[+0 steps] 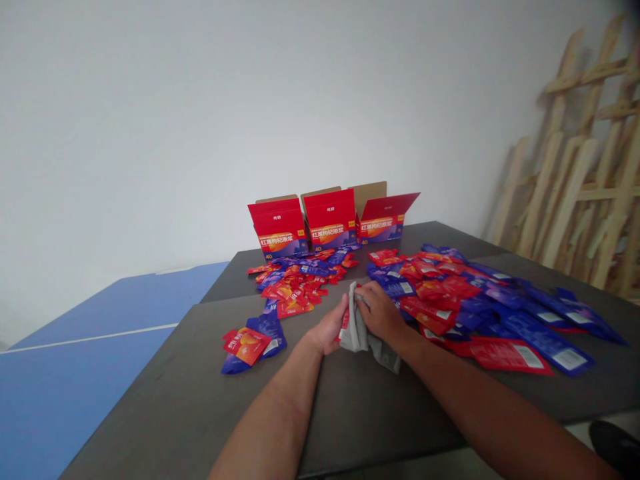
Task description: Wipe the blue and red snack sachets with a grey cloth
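Note:
Just above the dark table, my left hand [327, 328] is closed on a red sachet [345, 323], most of which is hidden. A grey cloth [354, 330] is bunched in my right hand [383, 310] and lies against the sachet's right side; its loose end hangs down below my wrist. To the right spreads a large heap of red and blue sachets [450, 287], and a smaller pile [295, 290] lies ahead on the left. Nearest my left forearm, a few sachets [249, 345] overlap on the table.
Three open red cartons, a left one [279, 230], a middle one [330, 220] and a right one [383, 223], stand along the table's [200, 387] back. A blue table [125, 333] adjoins on the left. Wooden slats [570, 193] lean against the wall at right.

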Motion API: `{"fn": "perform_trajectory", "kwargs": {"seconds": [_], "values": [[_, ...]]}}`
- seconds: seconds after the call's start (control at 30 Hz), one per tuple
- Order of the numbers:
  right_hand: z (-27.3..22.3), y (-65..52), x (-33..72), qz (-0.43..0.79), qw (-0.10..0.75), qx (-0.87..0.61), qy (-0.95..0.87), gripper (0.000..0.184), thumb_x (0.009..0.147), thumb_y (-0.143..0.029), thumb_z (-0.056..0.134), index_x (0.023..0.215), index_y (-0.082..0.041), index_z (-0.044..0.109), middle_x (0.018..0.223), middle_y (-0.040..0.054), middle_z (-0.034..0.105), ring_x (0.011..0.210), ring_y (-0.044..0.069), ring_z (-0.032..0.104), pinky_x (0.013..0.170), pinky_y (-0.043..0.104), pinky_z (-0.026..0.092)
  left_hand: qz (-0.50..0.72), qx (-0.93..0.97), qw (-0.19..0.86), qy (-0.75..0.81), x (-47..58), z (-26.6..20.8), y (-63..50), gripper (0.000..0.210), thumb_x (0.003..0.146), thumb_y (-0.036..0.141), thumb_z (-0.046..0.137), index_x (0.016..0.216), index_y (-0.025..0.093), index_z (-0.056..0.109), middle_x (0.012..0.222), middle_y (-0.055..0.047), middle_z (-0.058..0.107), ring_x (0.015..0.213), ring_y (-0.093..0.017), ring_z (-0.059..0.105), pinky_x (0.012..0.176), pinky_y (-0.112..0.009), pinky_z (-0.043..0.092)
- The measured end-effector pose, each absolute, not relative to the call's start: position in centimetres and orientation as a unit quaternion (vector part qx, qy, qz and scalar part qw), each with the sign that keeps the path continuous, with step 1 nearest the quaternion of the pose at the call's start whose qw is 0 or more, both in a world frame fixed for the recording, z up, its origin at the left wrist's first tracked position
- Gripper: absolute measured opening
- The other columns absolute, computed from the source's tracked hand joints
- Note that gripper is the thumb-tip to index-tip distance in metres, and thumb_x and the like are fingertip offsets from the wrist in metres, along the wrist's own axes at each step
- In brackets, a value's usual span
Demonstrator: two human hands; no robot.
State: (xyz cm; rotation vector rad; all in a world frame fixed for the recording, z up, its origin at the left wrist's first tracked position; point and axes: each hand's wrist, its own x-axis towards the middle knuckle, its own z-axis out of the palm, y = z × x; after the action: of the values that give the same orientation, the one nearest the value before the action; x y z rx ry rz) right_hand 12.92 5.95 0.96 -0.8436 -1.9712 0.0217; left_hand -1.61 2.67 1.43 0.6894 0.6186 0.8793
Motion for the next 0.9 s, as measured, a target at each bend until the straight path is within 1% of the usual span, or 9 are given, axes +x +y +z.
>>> {"fn": "perform_trajectory", "kwargs": {"seconds": [0.17, 0.3, 0.43, 0.5, 0.6, 0.67, 0.7, 0.8, 0.9], "values": [[1.1, 6.6, 13.4, 0.017, 0.511, -0.399, -0.761, 0.020, 0.087, -0.017, 0.045, 0.101, -0.019, 0.059, 0.097, 0.0086, 0.054, 0.093, 0.022, 0.054, 0.085, 0.037, 0.047, 0.400, 0.338, 0.806, 0.277, -1.5, 1.7, 2.4, 0.045, 0.088, 0.050, 0.047, 0.104, 0.012, 0.065, 0.085, -0.010, 0.072, 0.087, -0.022, 0.067, 0.080, -0.031, 0.048], [1.2, 7.6, 14.3, 0.025, 0.527, -0.432, -0.732, 0.018, 0.086, -0.019, 0.046, 0.098, -0.019, 0.059, 0.094, 0.0084, 0.056, 0.094, 0.023, 0.054, 0.085, 0.039, 0.046, 0.417, 0.322, 0.811, 0.255, -1.6, 1.9, 2.6, 0.045, 0.088, 0.048, 0.048, 0.105, 0.010, 0.065, 0.090, -0.012, 0.072, 0.089, -0.023, 0.067, 0.083, -0.031, 0.047], [1.4, 7.2, 14.5, 0.010, 0.541, -0.402, -0.739, 0.018, 0.087, -0.020, 0.045, 0.100, -0.019, 0.059, 0.095, 0.0083, 0.056, 0.095, 0.023, 0.054, 0.087, 0.039, 0.046, 0.454, 0.272, 0.818, 0.226, -2.2, 2.1, 3.1, 0.047, 0.087, 0.050, 0.048, 0.105, 0.010, 0.065, 0.092, -0.012, 0.071, 0.089, -0.024, 0.067, 0.086, -0.033, 0.047], [1.6, 6.1, 14.1, 0.004, 0.507, -0.336, -0.793, 0.019, 0.088, -0.019, 0.046, 0.102, -0.019, 0.059, 0.096, 0.0080, 0.055, 0.095, 0.021, 0.053, 0.085, 0.036, 0.046, 0.466, 0.245, 0.822, 0.215, -2.6, 2.0, 3.4, 0.049, 0.085, 0.054, 0.048, 0.101, 0.011, 0.065, 0.088, -0.011, 0.071, 0.086, -0.024, 0.067, 0.085, -0.035, 0.047], [1.7, 4.1, 12.9, -0.006, 0.405, -0.216, -0.889, 0.019, 0.088, -0.017, 0.047, 0.100, -0.020, 0.061, 0.094, 0.0065, 0.056, 0.088, 0.018, 0.054, 0.079, 0.032, 0.047, 0.448, 0.210, 0.840, 0.222, -3.2, 1.7, 3.8, 0.056, 0.080, 0.064, 0.048, 0.089, 0.012, 0.066, 0.074, -0.009, 0.069, 0.072, -0.023, 0.066, 0.078, -0.037, 0.049], [1.8, 3.0, 12.0, -0.026, 0.353, -0.173, -0.919, 0.018, 0.087, -0.015, 0.048, 0.096, -0.021, 0.062, 0.091, 0.0058, 0.057, 0.083, 0.017, 0.053, 0.074, 0.030, 0.047, 0.424, 0.204, 0.851, 0.232, -3.4, 1.4, 4.0, 0.062, 0.076, 0.072, 0.047, 0.085, 0.013, 0.065, 0.068, -0.008, 0.067, 0.064, -0.022, 0.064, 0.073, -0.037, 0.050], [1.8, 2.7, 11.7, -0.037, 0.342, -0.171, -0.923, 0.018, 0.086, -0.015, 0.048, 0.095, -0.021, 0.063, 0.090, 0.0058, 0.057, 0.081, 0.017, 0.053, 0.073, 0.029, 0.046, 0.416, 0.208, 0.853, 0.236, -3.4, 1.3, 4.0, 0.064, 0.075, 0.074, 0.045, 0.083, 0.013, 0.065, 0.066, -0.007, 0.066, 0.062, -0.022, 0.064, 0.071, -0.037, 0.050], [1.8, 2.7, 11.4, -0.036, 0.354, -0.223, -0.907, 0.020, 0.086, -0.014, 0.047, 0.097, -0.021, 0.062, 0.091, 0.0065, 0.056, 0.084, 0.018, 0.053, 0.074, 0.031, 0.046, 0.408, 0.231, 0.848, 0.249, -3.0, 1.1, 3.7, 0.063, 0.076, 0.074, 0.043, 0.079, 0.014, 0.063, 0.063, -0.008, 0.064, 0.066, -0.023, 0.065, 0.070, -0.034, 0.050], [1.7, 3.4, 11.6, 0.005, 0.399, -0.295, -0.868, 0.021, 0.086, -0.014, 0.046, 0.101, -0.020, 0.059, 0.096, 0.0071, 0.055, 0.090, 0.020, 0.053, 0.080, 0.033, 0.047, 0.403, 0.249, 0.837, 0.274, -2.2, 1.3, 3.1, 0.063, 0.077, 0.073, 0.043, 0.080, 0.013, 0.064, 0.068, -0.011, 0.067, 0.076, -0.025, 0.067, 0.072, -0.034, 0.050]]}}
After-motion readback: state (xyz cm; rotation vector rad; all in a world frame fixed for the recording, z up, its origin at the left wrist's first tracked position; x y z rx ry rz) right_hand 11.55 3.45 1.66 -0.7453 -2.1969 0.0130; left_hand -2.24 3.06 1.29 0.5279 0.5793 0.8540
